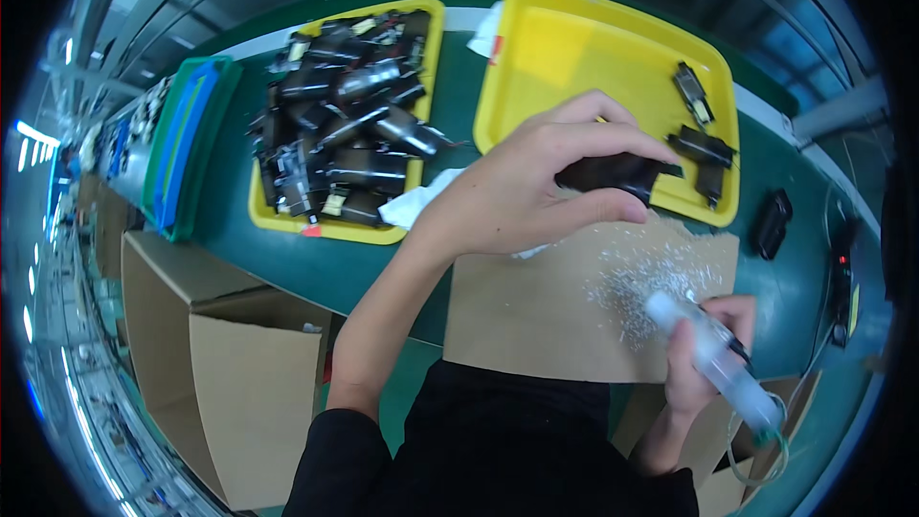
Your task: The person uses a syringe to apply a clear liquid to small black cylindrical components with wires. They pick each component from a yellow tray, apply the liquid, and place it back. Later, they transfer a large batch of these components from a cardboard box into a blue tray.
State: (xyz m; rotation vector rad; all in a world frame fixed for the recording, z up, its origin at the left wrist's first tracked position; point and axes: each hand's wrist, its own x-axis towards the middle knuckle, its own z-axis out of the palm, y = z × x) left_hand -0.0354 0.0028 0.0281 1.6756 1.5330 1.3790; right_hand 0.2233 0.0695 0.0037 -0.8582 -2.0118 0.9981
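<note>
The left hand (512,182) holds one black part (608,174) between its thumb and fingers. The right hand (685,385) is closed around a whitish cylindrical tool (726,371), perhaps a screwdriver, as it is blurred. Near both hands, small pale bits (651,282) lie on cardboard (526,316).

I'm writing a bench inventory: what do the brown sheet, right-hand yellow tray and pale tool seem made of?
Brown sheet: probably cardboard, matte, with a ragged far edge.
Right-hand yellow tray: likely moulded plastic, smooth, with rounded corners.
Pale tool in the right hand: perhaps smooth plastic; it looks milky and translucent, though blurred.
</note>
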